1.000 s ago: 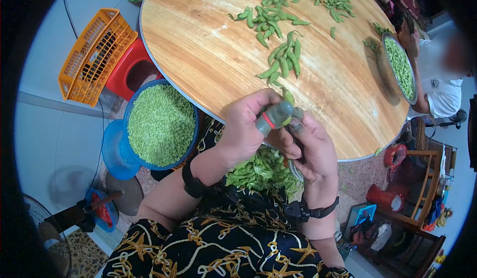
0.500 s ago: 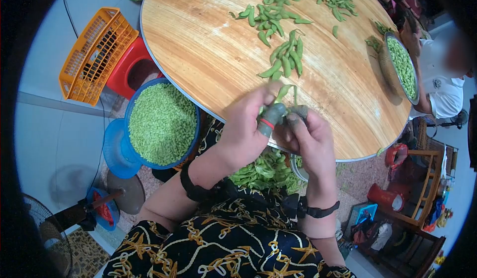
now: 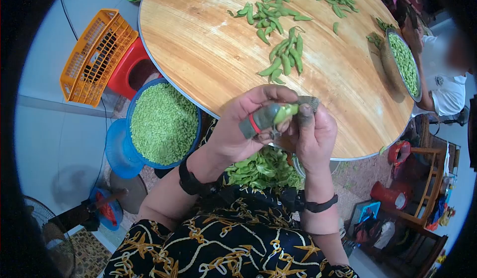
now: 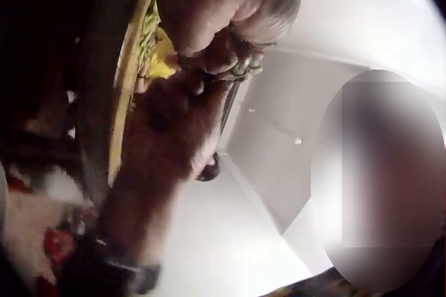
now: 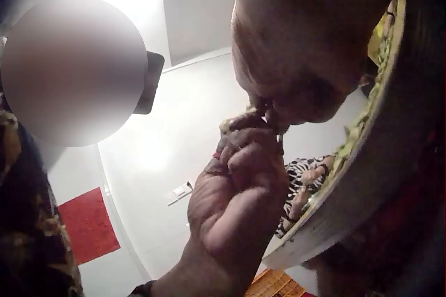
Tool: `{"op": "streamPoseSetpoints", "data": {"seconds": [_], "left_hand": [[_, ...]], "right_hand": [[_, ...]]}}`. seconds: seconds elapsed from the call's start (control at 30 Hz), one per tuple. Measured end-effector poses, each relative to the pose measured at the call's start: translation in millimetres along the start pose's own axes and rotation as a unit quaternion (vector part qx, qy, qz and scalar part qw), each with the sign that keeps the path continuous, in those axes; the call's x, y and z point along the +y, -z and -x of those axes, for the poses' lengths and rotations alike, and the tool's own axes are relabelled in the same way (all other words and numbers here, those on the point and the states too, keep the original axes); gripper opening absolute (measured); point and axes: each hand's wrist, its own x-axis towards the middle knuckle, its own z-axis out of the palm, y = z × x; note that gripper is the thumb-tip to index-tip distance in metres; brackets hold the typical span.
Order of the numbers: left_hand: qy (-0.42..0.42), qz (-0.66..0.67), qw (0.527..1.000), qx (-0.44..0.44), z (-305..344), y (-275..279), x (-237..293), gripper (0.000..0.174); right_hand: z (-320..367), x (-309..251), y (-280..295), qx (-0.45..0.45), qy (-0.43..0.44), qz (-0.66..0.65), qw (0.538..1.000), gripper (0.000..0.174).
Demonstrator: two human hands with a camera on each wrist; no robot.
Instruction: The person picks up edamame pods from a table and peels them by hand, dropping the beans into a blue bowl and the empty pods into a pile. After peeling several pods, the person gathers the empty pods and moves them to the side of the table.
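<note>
Over the near edge of the table, my left hand (image 3: 233, 129) holds a green soybean pod (image 3: 285, 113) against its thumb. That thumb wears a grey-green cover with a red band (image 3: 254, 123). My right hand (image 3: 318, 136) pinches the pod's other end between thumb and forefinger, both dark-stained or covered at the tips. In the right wrist view the fingers of both hands meet, and the pod is mostly hidden there. Beyond the hands, several whole pods (image 3: 288, 54) lie on the round wooden table (image 3: 198, 44). Under the hands sits a heap of green shells or leaves (image 3: 263, 168).
A blue basin (image 3: 130, 124) of shelled beans (image 3: 164, 124) stands left of the table, near a red stool (image 3: 121, 76) and an orange crate (image 3: 94, 59). At the table's right, a person in white (image 3: 442, 94) sits behind a bowl of beans (image 3: 403, 64). A fan (image 3: 47, 228) stands lower left.
The pod and its thin stem, behind my left fingers half a second ago, now show a bright green pod lying along the left thumb. My right hand has risen slightly, its thumb now upright against the pod.
</note>
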Motion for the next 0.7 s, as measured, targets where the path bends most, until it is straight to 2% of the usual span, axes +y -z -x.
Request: {"op": "streamPoseSetpoints", "data": {"seconds": [0.03, 0.07, 0.1, 0.17, 0.2, 0.27, 0.37, 0.4, 0.47, 0.57, 0.6, 0.67, 0.7], "left_hand": [[0.029, 0.122, 0.992, 0.011, -1, -1, 1, 0.034], [0.038, 0.176, 0.983, 0.029, -3, 1, 1, 0.030], [0.039, 0.176, 0.983, 0.029, -4, 3, 1, 0.030], [0.018, 0.182, 0.982, 0.038, -5, 9, 2, 0.025], [0.017, 0.182, 0.982, 0.040, -6, 11, 2, 0.025], [-0.032, 0.029, 0.997, 0.057, -8, 14, 3, 0.023], [-0.008, -0.042, 0.996, 0.076, -9, 20, 4, 0.026], [-0.008, -0.044, 0.996, 0.075, -10, 22, 7, 0.026], [0.055, 0.098, 0.991, 0.068, -11, 25, 12, 0.024], [0.090, 0.082, 0.989, 0.088, -11, 23, 17, 0.023], [0.091, 0.082, 0.989, 0.087, -12, 24, 17, 0.023], [0.044, -0.011, 0.992, 0.120, -13, 25, 17, 0.027], [0.044, -0.012, 0.992, 0.119, -14, 21, 14, 0.027]], "right_hand": [[1, 1, -2, 0.026, -0.009, -0.023, 0.999, 0.019], [0, 7, -3, 0.045, 0.007, -0.005, 0.999, 0.013], [0, 5, -4, 0.046, 0.007, -0.005, 0.999, 0.013], [0, 1, -5, 0.063, 0.105, 0.159, 0.980, 0.009], [1, 4, -4, 0.048, 0.157, 0.195, 0.967, 0.011], [1, 4, -2, 0.044, 0.165, 0.217, 0.961, 0.011], [-1, 5, 5, 0.036, 0.176, 0.255, 0.950, 0.013], [-2, 4, 5, 0.024, 0.188, 0.267, 0.945, 0.012], [0, 5, 6, 0.003, 0.206, 0.328, 0.922, 0.013], [-3, 3, 7, 0.024, 0.187, 0.281, 0.941, 0.011], [-4, 2, 8, 0.050, 0.144, 0.242, 0.958, 0.009], [-6, -2, 10, 0.099, 0.066, 0.159, 0.980, 0.006], [-7, -3, 10, 0.099, 0.066, 0.159, 0.980, 0.006]]}}
